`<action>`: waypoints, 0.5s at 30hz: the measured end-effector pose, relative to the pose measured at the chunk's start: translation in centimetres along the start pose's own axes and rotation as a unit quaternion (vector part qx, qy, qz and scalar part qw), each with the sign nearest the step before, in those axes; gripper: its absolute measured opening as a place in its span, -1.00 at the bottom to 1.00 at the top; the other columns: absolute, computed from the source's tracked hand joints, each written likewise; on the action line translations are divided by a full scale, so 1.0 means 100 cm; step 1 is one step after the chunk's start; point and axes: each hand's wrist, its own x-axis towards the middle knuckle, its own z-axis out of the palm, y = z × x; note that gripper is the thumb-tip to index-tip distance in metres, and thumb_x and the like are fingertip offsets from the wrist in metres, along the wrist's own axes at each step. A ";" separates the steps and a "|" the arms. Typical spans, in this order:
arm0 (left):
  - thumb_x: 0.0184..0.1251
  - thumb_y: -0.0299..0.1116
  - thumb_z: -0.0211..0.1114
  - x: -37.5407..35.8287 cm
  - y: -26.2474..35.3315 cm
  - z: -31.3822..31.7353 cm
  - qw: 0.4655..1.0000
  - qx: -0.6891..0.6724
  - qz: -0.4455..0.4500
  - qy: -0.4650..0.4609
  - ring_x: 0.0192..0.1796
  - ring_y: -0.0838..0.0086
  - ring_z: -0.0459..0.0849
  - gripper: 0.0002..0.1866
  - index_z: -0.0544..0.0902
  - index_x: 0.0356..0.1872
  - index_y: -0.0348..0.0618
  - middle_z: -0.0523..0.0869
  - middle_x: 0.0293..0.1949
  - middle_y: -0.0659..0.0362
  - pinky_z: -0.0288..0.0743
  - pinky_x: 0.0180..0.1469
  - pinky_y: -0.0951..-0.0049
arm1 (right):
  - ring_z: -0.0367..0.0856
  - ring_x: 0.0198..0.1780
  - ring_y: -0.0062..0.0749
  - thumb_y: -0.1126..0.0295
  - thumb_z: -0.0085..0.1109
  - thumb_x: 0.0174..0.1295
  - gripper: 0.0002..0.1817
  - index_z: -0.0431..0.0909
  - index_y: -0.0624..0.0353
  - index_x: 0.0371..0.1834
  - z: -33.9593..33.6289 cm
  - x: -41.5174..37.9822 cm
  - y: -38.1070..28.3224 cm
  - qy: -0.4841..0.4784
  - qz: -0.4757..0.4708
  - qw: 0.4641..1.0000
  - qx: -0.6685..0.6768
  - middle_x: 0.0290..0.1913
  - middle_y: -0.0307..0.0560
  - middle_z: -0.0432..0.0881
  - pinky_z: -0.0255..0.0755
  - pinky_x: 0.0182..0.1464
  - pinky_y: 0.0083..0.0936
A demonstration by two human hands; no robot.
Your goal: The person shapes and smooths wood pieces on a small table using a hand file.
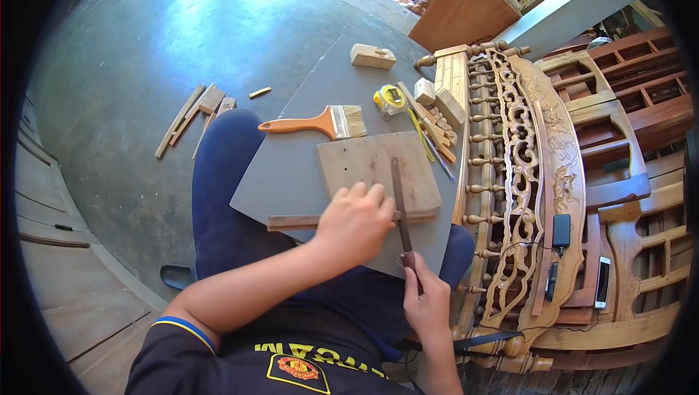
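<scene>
My left hand (357,216) is closed over a narrow wooden strip (293,222), pressing it near the front edge of a flat wooden block (371,166). My right hand (428,297) grips the handle of a long dark file (402,216), which lies across the strip just right of my left fingers. Its far end reaches over the block. Under the block is a grey board (269,184) resting on my lap. A paintbrush (313,124) with an orange handle lies behind the block, and a yellow tape measure (392,101) sits to the right of it.
Small wood pieces (440,125) and a pencil (444,165) lie at the board's right. A wooden block (373,56) sits at its far end. Carved furniture (520,169) stands close on my right, bearing a phone (602,282). Wooden hand tools (191,118) lie on the floor at left.
</scene>
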 end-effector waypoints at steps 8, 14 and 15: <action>0.38 -0.17 0.52 0.007 -0.005 0.005 0.999 0.020 0.010 0.023 -0.06 0.21 0.67 -0.74 0.71 -0.21 -0.15 0.64 -0.16 0.13 0.58 -0.03 0.18 | 0.89 0.07 0.19 0.57 0.24 0.56 -0.68 0.67 0.30 0.32 0.000 0.003 0.017 0.020 -0.024 0.999 0.021 0.01 0.28 0.87 0.74 0.10 -0.20; 0.36 -0.18 0.53 0.005 0.002 0.002 1.000 0.007 -0.005 0.003 -0.04 0.19 0.68 -0.74 0.71 -0.21 -0.15 0.65 -0.15 0.11 0.59 -0.02 0.16 | 0.86 0.08 0.22 0.56 0.24 0.57 -0.67 0.65 0.27 0.35 0.003 0.014 0.014 0.010 -0.026 0.999 0.018 0.02 0.26 0.87 0.74 0.08 -0.16; 0.36 -0.18 0.53 0.003 0.005 0.001 1.000 -0.005 -0.001 -0.007 -0.04 0.19 0.68 -0.74 0.71 -0.21 -0.14 0.65 -0.15 0.11 0.59 -0.02 0.16 | 0.87 0.07 0.22 0.56 0.24 0.57 -0.67 0.65 0.27 0.35 0.004 0.007 0.016 0.017 -0.037 0.999 0.017 0.02 0.26 0.87 0.74 0.07 -0.16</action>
